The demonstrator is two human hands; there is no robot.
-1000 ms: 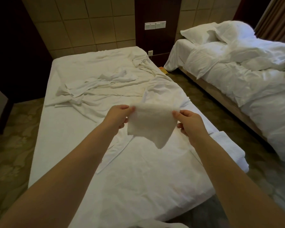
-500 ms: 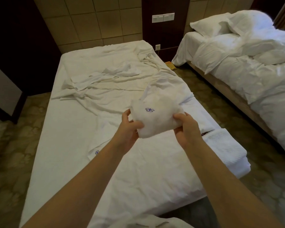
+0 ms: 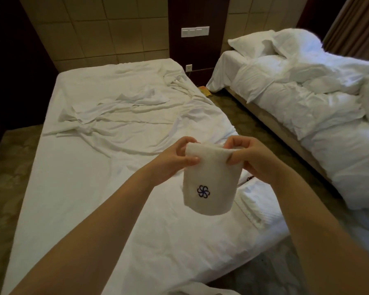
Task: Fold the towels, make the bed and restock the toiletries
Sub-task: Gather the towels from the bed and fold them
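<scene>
the left hand (image 3: pixel 175 160) is pinching the upper left corner of a small white terry face towel (image 3: pixel 211 179), with the thumb lying on the front and the fingers curling behind. the right hand (image 3: pixel 249 158) is gripping the upper right corner in much the same way. the towel is hanging between and below the two hands, in the air above the white sheet of the near bed (image 3: pixel 94 188). its rounded lower edge is drooping, and a dark blue pinwheel emblem (image 3: pixel 203 191) is facing outward. just beyond the right wrist, a stack of folded white towels (image 3: pixel 262 205) is sitting at that bed's right edge. further up the mattress, crumpled white linen (image 3: pixel 115 111) is lying in loose ridges. across a strip of patterned carpet (image 3: pixel 243 118), a second bed (image 3: pixel 283 141) is carrying a rumpled white duvet (image 3: pixel 303 103) and pillows (image 3: pixel 251 42).
</scene>
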